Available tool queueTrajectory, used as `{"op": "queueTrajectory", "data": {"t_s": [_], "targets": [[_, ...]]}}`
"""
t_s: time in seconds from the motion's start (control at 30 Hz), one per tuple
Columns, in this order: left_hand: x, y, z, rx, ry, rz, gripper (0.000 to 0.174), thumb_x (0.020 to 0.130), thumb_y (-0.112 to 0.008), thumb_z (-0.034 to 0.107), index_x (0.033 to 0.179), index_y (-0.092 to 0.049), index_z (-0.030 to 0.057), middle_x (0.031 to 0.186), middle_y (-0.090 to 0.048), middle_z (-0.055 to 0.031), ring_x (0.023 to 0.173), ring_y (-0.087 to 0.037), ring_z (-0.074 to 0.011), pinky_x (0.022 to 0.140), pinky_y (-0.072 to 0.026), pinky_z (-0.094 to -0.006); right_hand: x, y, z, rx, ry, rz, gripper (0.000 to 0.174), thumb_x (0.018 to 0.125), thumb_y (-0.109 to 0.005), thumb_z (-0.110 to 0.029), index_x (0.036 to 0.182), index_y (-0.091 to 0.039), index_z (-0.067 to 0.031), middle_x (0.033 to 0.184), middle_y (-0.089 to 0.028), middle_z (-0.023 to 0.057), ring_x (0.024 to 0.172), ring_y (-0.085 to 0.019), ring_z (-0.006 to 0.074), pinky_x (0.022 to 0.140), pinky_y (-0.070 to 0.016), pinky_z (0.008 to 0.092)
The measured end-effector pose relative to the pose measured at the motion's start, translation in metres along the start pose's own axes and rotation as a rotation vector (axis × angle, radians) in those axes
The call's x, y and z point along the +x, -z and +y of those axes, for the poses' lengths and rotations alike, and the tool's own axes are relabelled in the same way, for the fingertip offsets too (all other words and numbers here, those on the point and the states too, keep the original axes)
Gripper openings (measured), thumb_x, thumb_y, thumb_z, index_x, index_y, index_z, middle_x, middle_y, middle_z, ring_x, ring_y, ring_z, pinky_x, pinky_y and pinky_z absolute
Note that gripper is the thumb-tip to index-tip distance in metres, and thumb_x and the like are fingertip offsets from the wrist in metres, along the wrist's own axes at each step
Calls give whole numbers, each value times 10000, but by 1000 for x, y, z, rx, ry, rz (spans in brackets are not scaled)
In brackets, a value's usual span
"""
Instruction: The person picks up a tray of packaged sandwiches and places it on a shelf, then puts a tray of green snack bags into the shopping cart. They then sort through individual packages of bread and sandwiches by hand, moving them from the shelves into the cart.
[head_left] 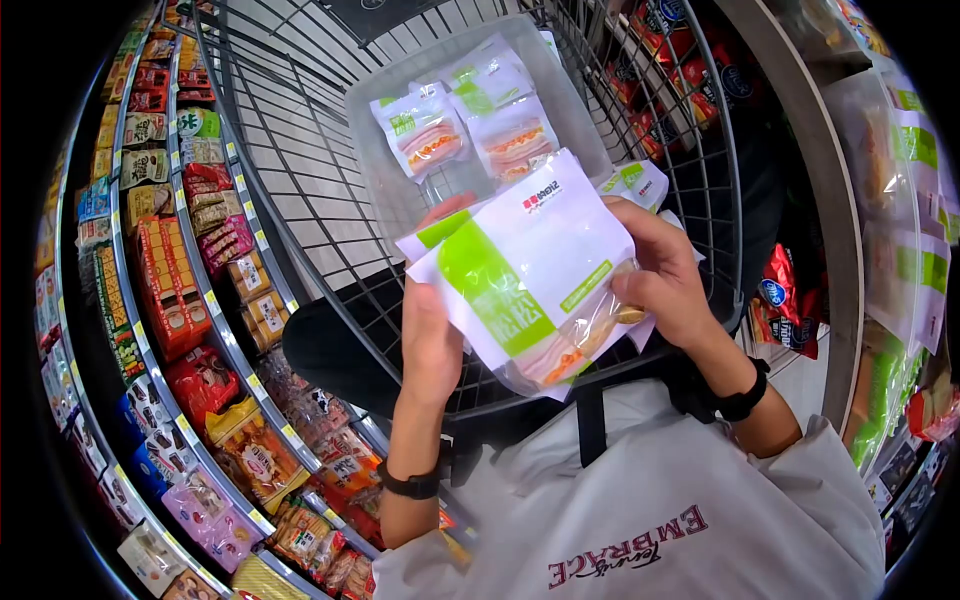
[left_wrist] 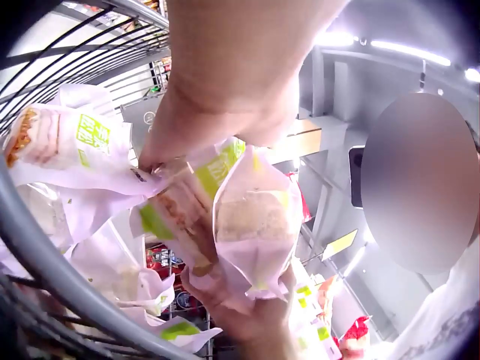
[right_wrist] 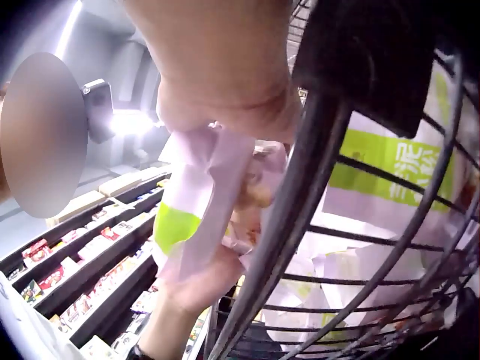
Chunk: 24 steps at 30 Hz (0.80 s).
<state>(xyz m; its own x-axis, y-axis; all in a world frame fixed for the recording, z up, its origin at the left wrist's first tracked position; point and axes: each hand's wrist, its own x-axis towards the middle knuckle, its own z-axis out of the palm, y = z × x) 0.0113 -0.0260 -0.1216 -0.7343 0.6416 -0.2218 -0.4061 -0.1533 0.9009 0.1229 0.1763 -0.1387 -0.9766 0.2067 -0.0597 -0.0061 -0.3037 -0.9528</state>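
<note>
Several wrapped sandwiches in white and green packaging are held between both hands above the cart's near edge; the front package (head_left: 530,270) shows its filling through a clear corner. My left hand (head_left: 432,345) grips their left side, thumb in front and fingers behind. The right hand (head_left: 665,270) pinches the right edge with thumb and curled fingers. In the left wrist view two packages show side by side, the nearer package (left_wrist: 255,217) upright. Right wrist view: a package (right_wrist: 187,202) stands between the hands beside the cart rim.
A translucent bin (head_left: 375,195) in the wire cart (head_left: 737,180) holds several similar sandwiches (head_left: 432,130). Shelves of packaged snacks (head_left: 170,270) run along the left. More sandwiches (head_left: 900,270) hang or stand at the right, beside red packages (head_left: 780,290).
</note>
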Motion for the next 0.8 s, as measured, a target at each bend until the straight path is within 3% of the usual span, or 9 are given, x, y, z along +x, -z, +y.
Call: {"op": "queueTrajectory", "data": {"t_s": [0.2, 0.3, 0.33, 0.4, 0.43, 0.5, 0.53, 0.73, 0.8], "targets": [[9, 0, 2, 73, -54, -71, 783, 1002, -256, 624, 1504, -257, 22, 1479, -413, -147, 1347, -441, -262, 1123, -356, -409, -3, -4, -1, -47, 113, 87, 552, 715, -582, -32, 1258, -545, 61, 1215, -594, 115, 1141, -555, 186, 1016, -399, 305], [4, -2, 0, 278, -73, 29, 744, 1018, -270, 589, 1502, -257, 24, 1464, -429, -137, 1334, -452, -257, 1123, -352, -396, -4, 9, -1, 336, -179, 142, 609, 664, -528, -108, 1247, -549, 66, 1131, -639, 125, 1043, -630, 196, 956, -472, 292], [4, -10, -3, 114, -166, 100, 622, 1020, -498, 382, 1452, -289, -14, 1355, -476, -144, 1255, -469, -186, 1037, -393, -355, -3, 9, -3, 494, -202, 170, 601, 677, -513, -125, 1243, -552, 75, 1163, -641, 161, 1070, -642, 243, 966, -493, 318], [9, -14, 4, 394, -280, 9, 605, 946, -641, 150, 1433, -314, 2, 1304, -511, -124, 1197, -504, -170, 1009, -419, -347, -4, 10, 0, 907, -126, 106, 541, 745, -499, -140, 1234, -554, 86, 1153, -653, 191, 1055, -658, 285, 972, -508, 347], [8, -17, 7, 322, -109, 156, 684, 855, -711, 11, 1423, -331, 16, 1272, -531, -96, 1142, -533, -155, 987, -436, -323, -6, 9, -2, 910, -129, 105, 541, 745, -499, -140, 1234, -554, 86, 1153, -653, 191, 1055, -658, 285, 972, -508, 347], [11, -17, 5, 205, -150, 213, 677, 858, -710, 21, 1421, -334, 16, 1263, -539, -90, 1128, -544, -153, 982, -442, -317, -11, 12, -12, 1287, -254, 139, 422, 915, -421, -180, 1202, -566, 94, 1098, -671, 219, 944, -696, 304, 912, -560, 412], [12, -18, 3, 84, -191, 266, 671, 862, -710, 30, 1419, -336, 16, 1254, -546, -85, 1113, -556, -152, 976, -447, -310, -4, 21, -10, 603, -177, -60, 459, 1037, -390, -266, 1419, -294, -29, 1305, -472, 120, 1073, -555, 181, 882, -546, 328], [8, -17, 5, 68, -162, 237, 668, 875, -698, 58, 1430, -329, 19, 1285, -537, -107, 1157, -550, -179, 993, -454, -343, -8, 16, -7, 1074, -297, 237, 385, 1022, -435, -352, 1289, -361, -84, 1184, -462, 111, 1135, -533, 228, 833, -567, 374], [8, -12, 6, 40, -130, 226, 673, 884, -697, 106, 1437, -324, 19, 1297, -531, -127, 1177, -547, -206, 1004, -454, -368, -3, 23, -8, 1256, -342, -104, 355, 1005, -466, -366, 1228, -398, -99, 1156, -471, 112, 1088, -542, 266, 759, -573, 414]]}}
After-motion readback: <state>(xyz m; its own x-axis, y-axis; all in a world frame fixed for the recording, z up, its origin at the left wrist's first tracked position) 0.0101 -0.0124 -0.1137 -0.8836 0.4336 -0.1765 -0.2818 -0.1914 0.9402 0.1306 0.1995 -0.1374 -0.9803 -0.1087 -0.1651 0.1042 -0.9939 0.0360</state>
